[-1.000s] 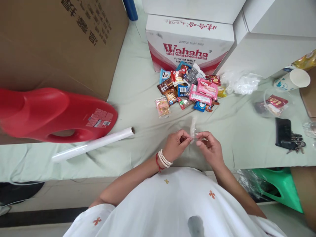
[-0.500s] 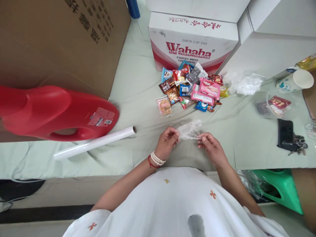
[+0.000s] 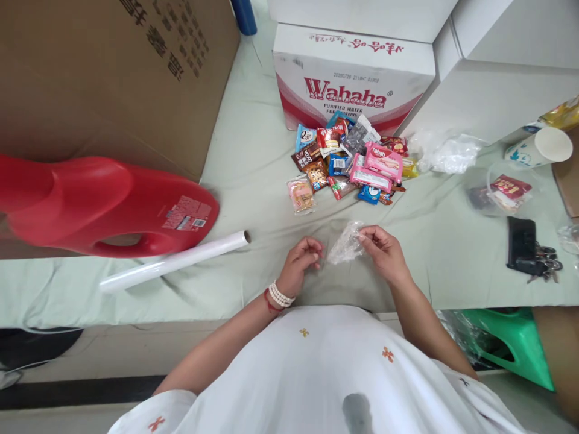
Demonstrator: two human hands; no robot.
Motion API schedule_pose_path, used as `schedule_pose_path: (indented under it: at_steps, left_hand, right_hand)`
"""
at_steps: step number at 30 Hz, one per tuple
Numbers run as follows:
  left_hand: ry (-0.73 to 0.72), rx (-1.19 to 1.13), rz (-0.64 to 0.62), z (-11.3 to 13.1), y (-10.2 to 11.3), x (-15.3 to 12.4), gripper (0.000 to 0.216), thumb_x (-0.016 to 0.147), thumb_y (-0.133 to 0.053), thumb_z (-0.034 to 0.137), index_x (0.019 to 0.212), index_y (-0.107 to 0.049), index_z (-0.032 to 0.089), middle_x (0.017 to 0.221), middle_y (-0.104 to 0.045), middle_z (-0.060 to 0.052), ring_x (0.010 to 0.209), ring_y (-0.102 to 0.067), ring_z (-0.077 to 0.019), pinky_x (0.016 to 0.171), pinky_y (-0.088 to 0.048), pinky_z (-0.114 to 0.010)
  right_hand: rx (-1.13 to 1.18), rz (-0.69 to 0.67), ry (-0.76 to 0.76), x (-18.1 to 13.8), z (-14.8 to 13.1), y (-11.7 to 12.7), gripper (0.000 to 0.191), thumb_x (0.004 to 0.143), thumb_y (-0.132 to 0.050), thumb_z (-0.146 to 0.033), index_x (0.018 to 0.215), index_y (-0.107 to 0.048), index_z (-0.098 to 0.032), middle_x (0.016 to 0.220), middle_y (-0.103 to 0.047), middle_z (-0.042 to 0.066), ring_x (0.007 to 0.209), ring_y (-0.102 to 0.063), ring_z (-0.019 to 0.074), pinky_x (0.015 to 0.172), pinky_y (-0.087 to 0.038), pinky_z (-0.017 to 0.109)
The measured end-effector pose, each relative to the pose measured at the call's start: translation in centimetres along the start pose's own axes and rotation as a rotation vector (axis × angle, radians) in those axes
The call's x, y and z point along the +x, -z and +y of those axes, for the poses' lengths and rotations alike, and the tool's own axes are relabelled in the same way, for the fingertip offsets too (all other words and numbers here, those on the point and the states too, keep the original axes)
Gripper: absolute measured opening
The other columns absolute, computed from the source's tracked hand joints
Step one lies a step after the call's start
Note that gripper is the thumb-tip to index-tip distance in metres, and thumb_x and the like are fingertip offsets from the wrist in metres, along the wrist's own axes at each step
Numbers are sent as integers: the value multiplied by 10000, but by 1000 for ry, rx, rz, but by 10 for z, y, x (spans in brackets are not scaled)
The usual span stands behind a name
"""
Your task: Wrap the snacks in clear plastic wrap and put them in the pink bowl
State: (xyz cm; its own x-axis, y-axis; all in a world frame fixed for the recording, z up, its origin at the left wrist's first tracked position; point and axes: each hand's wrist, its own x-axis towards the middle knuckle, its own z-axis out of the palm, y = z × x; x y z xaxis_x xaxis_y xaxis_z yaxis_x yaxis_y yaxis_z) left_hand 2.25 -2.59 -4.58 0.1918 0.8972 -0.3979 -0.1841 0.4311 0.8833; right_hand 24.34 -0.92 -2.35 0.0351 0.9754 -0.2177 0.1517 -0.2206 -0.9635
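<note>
**Clear plastic bag held at the table's near edge**

Clear plastic bag (image 3: 346,243), crumpled and empty as far as can be seen, hangs just above the pale green cloth (image 3: 253,181) in front of the person's body. The right hand (image 3: 382,253) pinches its upper corner between thumb and fingertips. The left hand (image 3: 301,262), at nine o'clock from the bag and wearing a bead bracelet (image 3: 280,295), has its fingers curled shut toward the thumb. Whether they catch the film's edge cannot be told.

At twelve o'clock from the hands lies a pile of wrapped snacks (image 3: 350,160), touching the foot of a Wahaha carton (image 3: 353,78). At nine o'clock lie a roll of clear film (image 3: 174,262) and, beyond it, a red jug (image 3: 104,205) on its side against a brown carton (image 3: 113,78). At two o'clock are loose crumpled plastic (image 3: 446,154), a clear bag with a red packet inside (image 3: 502,190) and a tipped paper cup (image 3: 540,147). At three o'clock are a black phone (image 3: 520,244) and keys (image 3: 545,265).

Progress, as judged: the bag is in hand, but its mouth does not look spread. Nothing sits inside it, and the snacks lie well apart from it, none lifted, so the work appears to be at an early stage.
</note>
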Motion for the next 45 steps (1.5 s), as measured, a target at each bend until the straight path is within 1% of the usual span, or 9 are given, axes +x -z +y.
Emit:
schedule_pose_path:
  at_steps: [5, 9, 17, 20, 24, 30, 38, 42, 45]
  left_hand:
    - [-68, 251, -53, 18, -12, 14, 412, 784, -737, 570, 842, -629, 177, 823, -632, -9, 754, -575, -147, 641, -448, -249]
    - [-107, 252, -12, 22, -18, 22, 548, 851, -628, 666, 624, -509, 181, 556, -392, 58, 553, -352, -90, 537, -290, -239]
    - [-21, 91, 179, -6, -5, 19, 451, 724, -783, 583, 742, -591, 176, 607, -450, 69, 568, -365, -87, 554, -309, -229]
    - [-209, 271, 324, 3, 0, 7, 362, 722, -806, 440, 900, -608, 195, 760, -542, 32, 683, -480, -124, 648, -408, -245]
    - [-498, 595, 137, 28, -14, -9, 239, 878, -655, 435, 942, -651, 205, 845, -593, -33, 812, -547, -191, 787, -450, -325]
    - [-412, 657, -26, 31, -40, 9, 335, 938, -615, 445, 707, -627, 203, 693, -566, -10, 681, -523, -161, 688, -425, -292]
    - [-447, 391, 69, 67, -8, -2, 311, 985, -568, 450, 862, -694, 193, 1056, -714, -93, 930, -681, -203, 742, -586, -318]
    - [-718, 642, 12, 85, 5, -31, 176, 975, -602, 333, 876, -700, 226, 1106, -750, -93, 995, -718, -218, 872, -601, -380]
    - [-719, 761, 9, 71, 16, -34, 182, 984, -578, 287, 855, -688, 221, 996, -759, -83, 888, -726, -181, 812, -603, -330]
  right_hand:
    - [-40, -145, 5, -6, -8, 2, 279, 869, -713, -489, 921, -727, -216, 766, -630, -2, 672, -509, 141, 635, -411, 270]
    - [-36, -13, -18, -11, -7, 12, 302, 849, -736, -499, 940, -757, -212, 787, -673, 6, 685, -545, 143, 655, -445, 272]
    - [340, 52, -263, -19, 12, 1, 377, 768, -786, -552, 876, -675, -209, 619, -498, -48, 537, -408, 103, 489, -363, 235]
    - [344, 112, -288, -20, 13, -8, 393, 766, -774, -577, 836, -635, -216, 606, -443, -59, 511, -356, 100, 436, -316, 231]
    - [235, 138, -214, -24, 6, -16, 359, 842, -717, -573, 865, -655, -221, 622, -468, -50, 511, -392, 107, 439, -350, 240]
    - [83, 104, -88, -25, -11, -11, 326, 889, -691, -543, 962, -671, -225, 608, -518, -51, 491, -437, 112, 463, -382, 247]
    - [53, 384, 33, -45, -14, 20, 238, 884, -741, -445, 915, -662, -223, 595, -497, -56, 513, -457, 117, 490, -389, 251]
    - [-64, 522, 210, -65, -22, 19, 210, 916, -710, -432, 961, -660, -233, 666, -570, -30, 554, -508, 131, 549, -435, 274]
    - [-184, 296, 192, -59, -21, 29, 251, 902, -716, -484, 947, -687, -239, 701, -600, -13, 596, -546, 142, 590, -477, 283]
